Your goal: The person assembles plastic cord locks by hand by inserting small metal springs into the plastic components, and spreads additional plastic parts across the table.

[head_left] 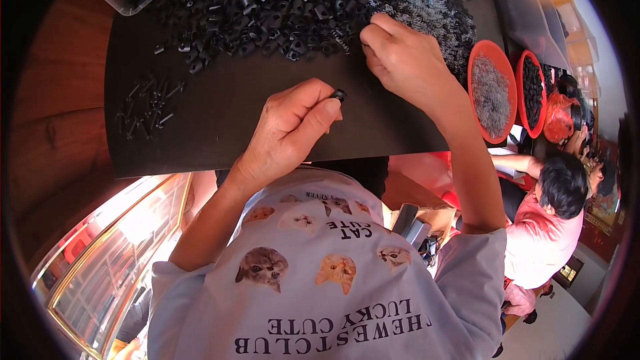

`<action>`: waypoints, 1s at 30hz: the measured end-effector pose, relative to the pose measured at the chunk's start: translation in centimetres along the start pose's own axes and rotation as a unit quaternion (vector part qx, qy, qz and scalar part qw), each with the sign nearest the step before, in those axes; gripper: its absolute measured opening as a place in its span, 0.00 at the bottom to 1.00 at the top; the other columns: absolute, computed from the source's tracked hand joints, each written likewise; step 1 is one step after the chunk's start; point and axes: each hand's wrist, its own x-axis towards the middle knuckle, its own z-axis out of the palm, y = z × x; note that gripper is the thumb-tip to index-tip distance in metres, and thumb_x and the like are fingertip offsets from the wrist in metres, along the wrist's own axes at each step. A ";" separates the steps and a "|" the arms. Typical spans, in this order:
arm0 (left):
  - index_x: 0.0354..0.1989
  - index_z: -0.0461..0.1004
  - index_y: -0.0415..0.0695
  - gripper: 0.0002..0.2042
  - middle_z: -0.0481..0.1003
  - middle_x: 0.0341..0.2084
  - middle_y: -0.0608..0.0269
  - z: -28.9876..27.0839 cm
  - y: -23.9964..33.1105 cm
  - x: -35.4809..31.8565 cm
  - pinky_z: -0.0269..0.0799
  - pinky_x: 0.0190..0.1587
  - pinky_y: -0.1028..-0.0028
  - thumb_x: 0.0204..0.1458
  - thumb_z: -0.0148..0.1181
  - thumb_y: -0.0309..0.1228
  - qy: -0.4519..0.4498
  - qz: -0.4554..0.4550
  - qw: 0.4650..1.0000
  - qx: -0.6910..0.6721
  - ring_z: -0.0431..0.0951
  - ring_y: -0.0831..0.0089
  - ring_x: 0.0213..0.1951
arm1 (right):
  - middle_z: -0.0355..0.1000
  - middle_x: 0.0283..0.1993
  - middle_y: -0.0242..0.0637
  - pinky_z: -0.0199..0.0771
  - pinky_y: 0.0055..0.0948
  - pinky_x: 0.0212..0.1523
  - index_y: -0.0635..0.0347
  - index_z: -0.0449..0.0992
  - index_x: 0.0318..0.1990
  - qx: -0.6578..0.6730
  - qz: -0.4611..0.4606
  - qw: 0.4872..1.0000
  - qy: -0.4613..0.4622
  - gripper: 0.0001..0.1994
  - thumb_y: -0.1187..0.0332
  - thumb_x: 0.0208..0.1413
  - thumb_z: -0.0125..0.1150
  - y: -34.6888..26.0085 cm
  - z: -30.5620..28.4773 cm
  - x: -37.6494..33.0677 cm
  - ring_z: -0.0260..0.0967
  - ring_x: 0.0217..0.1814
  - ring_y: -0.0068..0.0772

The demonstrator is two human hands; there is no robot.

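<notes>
Pinching a small black part [339, 95] between thumb and forefinger: that's the left hand [290, 123], its other fingers curling in underneath. The part is sitting at the fingertips, over the near half of the dark table [227, 100], its dark end facing right. The right hand [403, 57] is reaching farther out, hovering by the edge where the heap of black parts [267, 17] is meeting the silver springs [427, 17]. Its fingers are bending and pressing together; can't tell whether they're gripping anything, tips are hiding. One loose spring [342, 43] is lying just left of that hand. Black pins [150, 103] are lying in a loose cluster on the left. A clear bin [127, 8] is standing at the far left. On the right, one red bowl [490, 47] is holding springs, and a second red bowl [533, 131] beside it is holding black pieces. A co-worker [540, 243] in pink is sitting farther right.
</notes>
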 end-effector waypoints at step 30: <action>0.37 0.74 0.35 0.11 0.73 0.28 0.62 0.2 0.5 0.0 0.69 0.32 0.77 0.64 0.53 0.32 -0.013 -0.004 1.000 -0.019 0.72 0.78 0.28 | 0.72 0.35 0.30 0.74 0.18 0.35 0.66 0.73 0.41 0.695 0.238 0.659 0.163 0.04 0.77 0.61 0.58 -7.7 0.5 -3.0 0.69 0.34 0.15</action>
